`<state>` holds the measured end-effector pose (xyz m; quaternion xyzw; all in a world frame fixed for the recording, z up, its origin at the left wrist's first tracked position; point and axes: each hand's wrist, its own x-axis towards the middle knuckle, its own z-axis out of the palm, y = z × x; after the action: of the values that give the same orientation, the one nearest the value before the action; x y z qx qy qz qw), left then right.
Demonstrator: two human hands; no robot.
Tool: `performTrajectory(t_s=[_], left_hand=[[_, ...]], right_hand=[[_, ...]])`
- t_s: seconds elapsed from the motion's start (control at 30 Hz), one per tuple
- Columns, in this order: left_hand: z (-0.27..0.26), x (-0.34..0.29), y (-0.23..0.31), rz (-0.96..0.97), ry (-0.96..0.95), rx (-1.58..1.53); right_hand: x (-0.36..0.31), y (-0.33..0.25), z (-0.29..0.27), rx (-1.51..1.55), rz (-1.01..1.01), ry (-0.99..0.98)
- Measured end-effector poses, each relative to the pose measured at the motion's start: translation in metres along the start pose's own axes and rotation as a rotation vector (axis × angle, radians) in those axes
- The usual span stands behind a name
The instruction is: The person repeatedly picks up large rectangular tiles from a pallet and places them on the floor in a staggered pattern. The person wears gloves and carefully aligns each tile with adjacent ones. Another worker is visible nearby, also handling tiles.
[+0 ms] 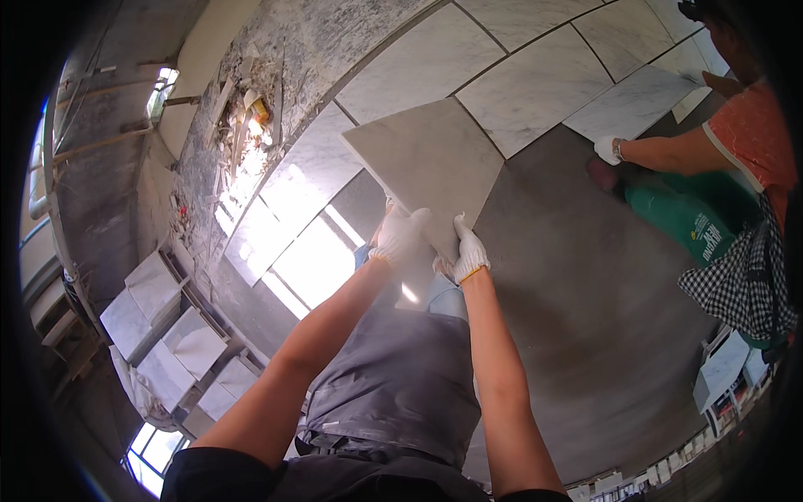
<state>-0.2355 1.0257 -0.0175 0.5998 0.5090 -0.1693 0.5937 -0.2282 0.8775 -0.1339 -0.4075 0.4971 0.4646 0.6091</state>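
Head view: left hand (403, 237) and right hand (471, 254), fingers (460, 223) closed, grip a pale tile (428, 159).

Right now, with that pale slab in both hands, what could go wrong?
The slab might slip or tip: the left hand and right hand hold it toward its near end, both gloved. Its far part overlaps the laid tiles in this view, so a careless move could chip an edge. A co-worker's gloved hand is at another tile to the right; a wide swing might reach it.
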Motion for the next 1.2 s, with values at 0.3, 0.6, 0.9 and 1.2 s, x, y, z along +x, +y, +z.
performTrajectory(t_s=[0.3, 0.6, 0.9, 1.2], left_hand=[[-0.047, 0.043, -0.153, -0.194, 0.132, -0.283], [-0.065, 0.115, -0.304, -0.364, 0.113, -0.345], [-0.034, 0.165, -0.329, -0.409, 0.073, -0.337], [-0.015, 0.218, -0.400, -0.396, 0.119, -0.204]], right_hand=[[-0.083, 0.044, -0.095, -1.243, -0.279, 0.242], [-0.174, 0.108, -0.122, -1.624, -0.318, 0.493], [-0.216, 0.082, -0.103, -1.613, -0.403, 0.623], [-0.237, 0.060, -0.099, -1.622, -0.479, 0.524]])
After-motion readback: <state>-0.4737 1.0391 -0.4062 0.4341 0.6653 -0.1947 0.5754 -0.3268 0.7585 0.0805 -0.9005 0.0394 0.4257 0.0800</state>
